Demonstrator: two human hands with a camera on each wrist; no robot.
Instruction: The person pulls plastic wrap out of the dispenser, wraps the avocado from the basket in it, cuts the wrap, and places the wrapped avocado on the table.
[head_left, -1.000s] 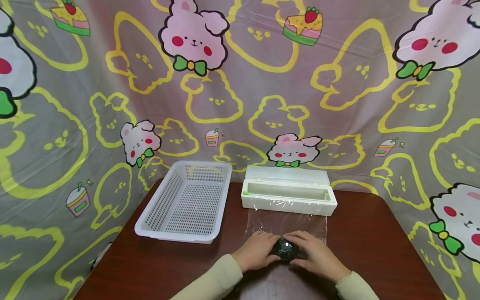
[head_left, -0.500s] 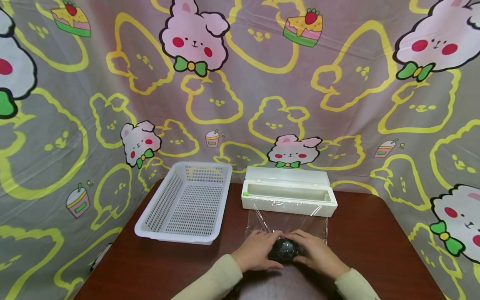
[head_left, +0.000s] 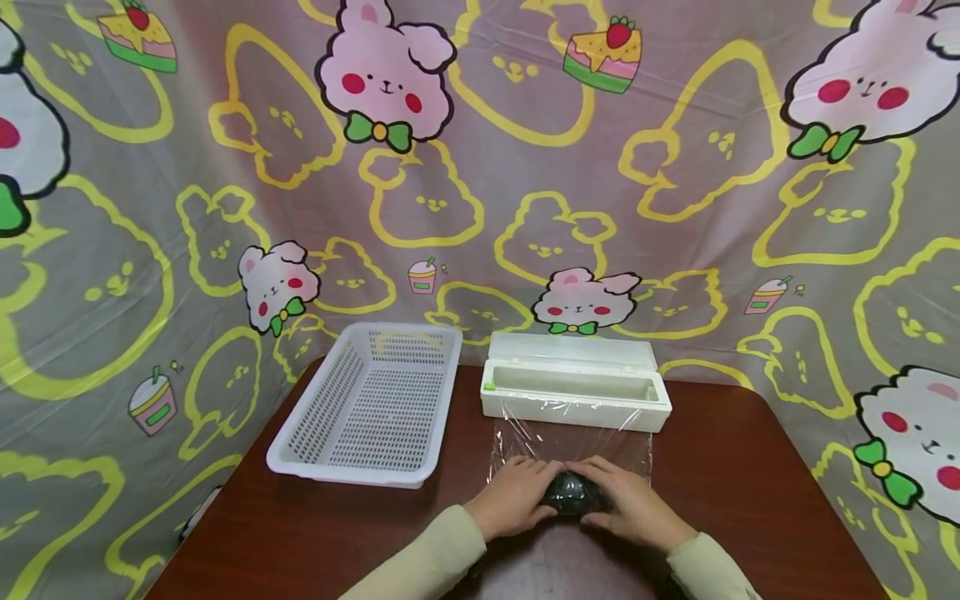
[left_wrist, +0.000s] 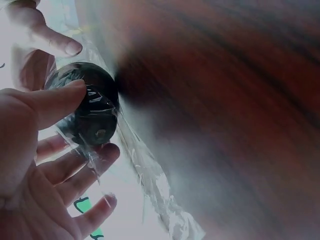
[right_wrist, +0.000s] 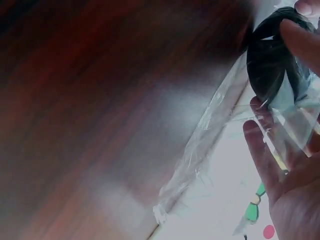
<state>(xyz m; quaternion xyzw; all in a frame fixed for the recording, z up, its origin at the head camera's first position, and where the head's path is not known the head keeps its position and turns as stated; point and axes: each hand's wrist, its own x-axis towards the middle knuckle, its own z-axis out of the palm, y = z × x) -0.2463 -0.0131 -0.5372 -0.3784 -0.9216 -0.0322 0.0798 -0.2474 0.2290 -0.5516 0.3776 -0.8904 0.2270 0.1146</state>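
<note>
A dark, glossy rounded thing [head_left: 573,493] lies on the table under clear cling film, with a small paler spot at one end in the left wrist view. My left hand [head_left: 513,497] holds its left side, thumb [left_wrist: 65,100] on the near side and fingers beyond. From the right, my right hand [head_left: 633,504] grips the other end, its thumb laid on the dark surface in the right wrist view. Cling film [head_left: 577,442] stretches from the white dispenser box [head_left: 577,410] down to the thing. The hands hide part of it.
The dispenser's lid [head_left: 573,350] stands raised at the back. A white perforated basket [head_left: 438,425] sits at the left of the brown table [head_left: 720,467]. A patterned curtain [head_left: 480,167] surrounds the table on the back and both sides.
Both hands keep hold of the dark thing while it shifts slightly, first nearer to me, then a little away. My left thumb moves in against it. Box and basket stay put.
</note>
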